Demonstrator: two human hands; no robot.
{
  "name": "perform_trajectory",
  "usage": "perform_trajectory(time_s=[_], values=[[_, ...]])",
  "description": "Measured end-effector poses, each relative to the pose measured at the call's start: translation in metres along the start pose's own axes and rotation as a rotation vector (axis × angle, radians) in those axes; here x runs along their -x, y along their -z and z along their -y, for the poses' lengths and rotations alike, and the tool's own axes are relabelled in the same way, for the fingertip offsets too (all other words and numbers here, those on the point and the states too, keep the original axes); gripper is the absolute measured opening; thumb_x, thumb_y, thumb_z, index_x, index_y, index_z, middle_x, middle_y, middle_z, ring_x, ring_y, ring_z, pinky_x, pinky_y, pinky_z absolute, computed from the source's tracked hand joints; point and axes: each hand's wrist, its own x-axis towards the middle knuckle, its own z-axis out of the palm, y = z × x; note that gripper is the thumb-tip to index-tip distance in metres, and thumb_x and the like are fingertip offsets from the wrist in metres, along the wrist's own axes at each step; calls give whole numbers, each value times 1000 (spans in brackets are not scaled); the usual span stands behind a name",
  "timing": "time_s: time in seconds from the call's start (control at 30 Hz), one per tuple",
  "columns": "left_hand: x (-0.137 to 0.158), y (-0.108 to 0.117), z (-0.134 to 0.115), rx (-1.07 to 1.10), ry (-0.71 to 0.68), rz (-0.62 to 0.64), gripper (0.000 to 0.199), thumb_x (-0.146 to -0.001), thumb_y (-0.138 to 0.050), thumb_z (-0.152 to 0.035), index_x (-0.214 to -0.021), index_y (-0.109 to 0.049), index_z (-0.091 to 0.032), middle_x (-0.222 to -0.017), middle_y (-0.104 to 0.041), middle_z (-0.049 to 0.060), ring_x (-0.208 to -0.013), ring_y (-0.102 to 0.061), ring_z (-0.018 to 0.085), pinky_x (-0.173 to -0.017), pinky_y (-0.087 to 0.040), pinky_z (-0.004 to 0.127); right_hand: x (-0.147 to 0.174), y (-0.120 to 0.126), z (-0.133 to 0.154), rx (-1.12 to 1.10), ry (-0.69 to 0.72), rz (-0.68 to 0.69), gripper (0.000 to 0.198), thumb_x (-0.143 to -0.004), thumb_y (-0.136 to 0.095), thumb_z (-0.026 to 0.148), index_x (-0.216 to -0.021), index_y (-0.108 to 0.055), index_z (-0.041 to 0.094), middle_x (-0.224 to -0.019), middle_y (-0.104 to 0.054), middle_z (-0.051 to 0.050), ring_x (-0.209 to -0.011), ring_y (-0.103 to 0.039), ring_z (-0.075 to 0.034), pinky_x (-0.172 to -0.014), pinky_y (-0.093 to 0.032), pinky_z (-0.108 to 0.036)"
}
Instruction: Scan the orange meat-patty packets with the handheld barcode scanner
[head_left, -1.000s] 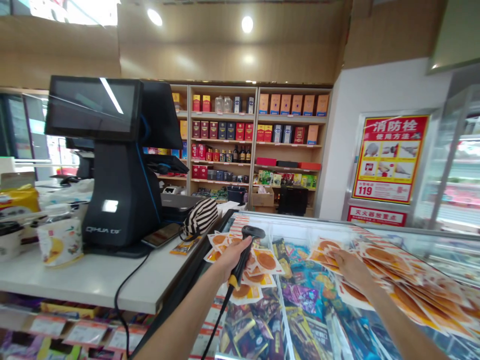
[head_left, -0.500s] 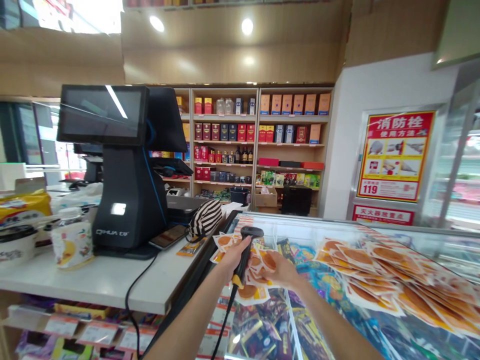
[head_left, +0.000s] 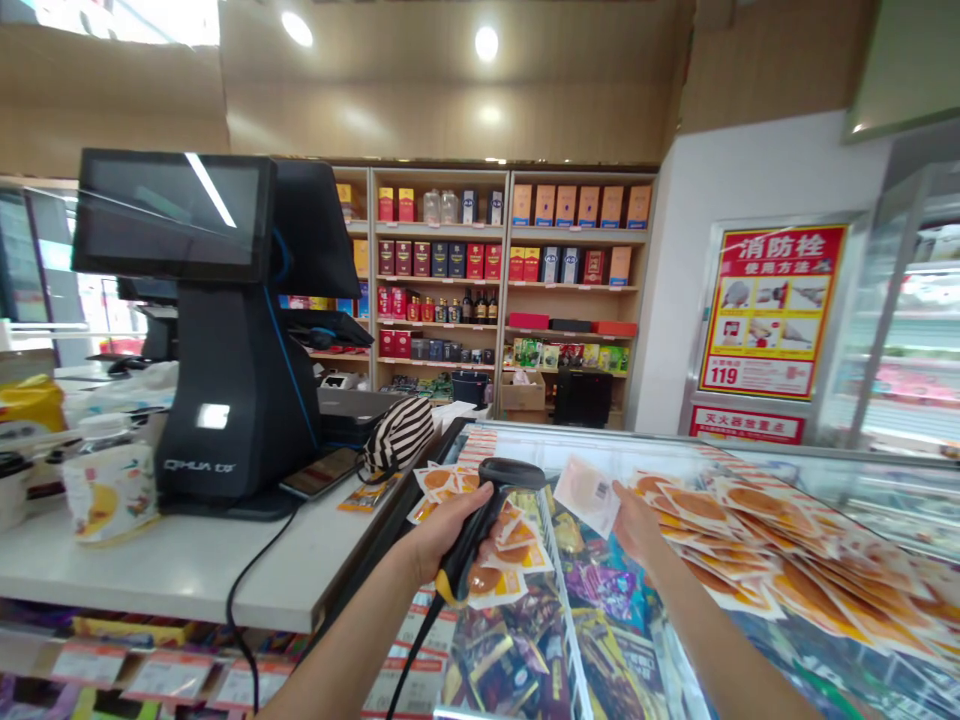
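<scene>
My left hand [head_left: 442, 530] is wrapped round the handle of a black and yellow barcode scanner [head_left: 513, 474], its head pointing right. In my right hand [head_left: 639, 524] a flat square packet [head_left: 586, 494] is pinched at its edge, its pale back with a small barcode facing me. The scanner head and the packet are a short gap apart. Behind and below the scanner lies a small batch of orange and white packets [head_left: 517, 550], partly hidden by it. A larger overlapping pile of similar packets [head_left: 780, 540] spreads over the freezer's glass top, right of my right hand.
Bagged goods [head_left: 517, 660] show through the freezer glass. At left, a counter [head_left: 225, 570] carries a black point-of-sale terminal [head_left: 232, 390], a phone [head_left: 322, 474], a striped pouch [head_left: 401, 435] and a patterned cup [head_left: 112, 490]. The scanner's cord [head_left: 409, 655] hangs downward.
My right hand has moved right, away from the small batch, with one packet now lifted and its back showing. My left hand has tilted the scanner so its head points right.
</scene>
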Motion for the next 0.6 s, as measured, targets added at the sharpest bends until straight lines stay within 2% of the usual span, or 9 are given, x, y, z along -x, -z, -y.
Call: perform_trajectory(time_s=[0.1, 0.2, 0.4, 0.6], values=[[4, -11, -1, -10, 42, 106, 33, -70, -45, -47, -73, -50, -14, -57, -52, -1, -41, -45, 6, -39, -31, 18, 2, 5, 9, -314, -155, 50, 27, -67, -45, 30, -87, -56, 15, -77, -66, -7, -82, -58, -22, -73, -43, -36], [5, -21, -1, -25, 45, 153, 31, -71, -44, -45, -76, -48, -15, -58, -51, 0, -40, -44, 6, -39, -31, 18, 6, 5, 18, -419, -214, 48, 31, -70, -41, 27, -95, -54, 15, -79, -66, -7, -85, -58, -22, -76, -43, -37], [3, -31, -1, -51, 30, 152, 30, -71, -45, -44, -69, -45, -14, -56, -51, 0, -39, -44, 6, -38, -32, 19, 14, 6, 32, -419, -239, 4, 34, -75, -34, 25, -104, -49, 14, -81, -66, -7, -82, -59, -21, -76, -43, -39], [3, -35, -1, -49, 38, 139, 30, -70, -46, -44, -69, -46, -15, -56, -50, 0, -38, -44, 6, -37, -32, 18, 11, 11, 31, -222, -181, 25, 37, -75, -30, 30, -102, -50, 14, -80, -66, -8, -82, -58, -22, -74, -43, -39]])
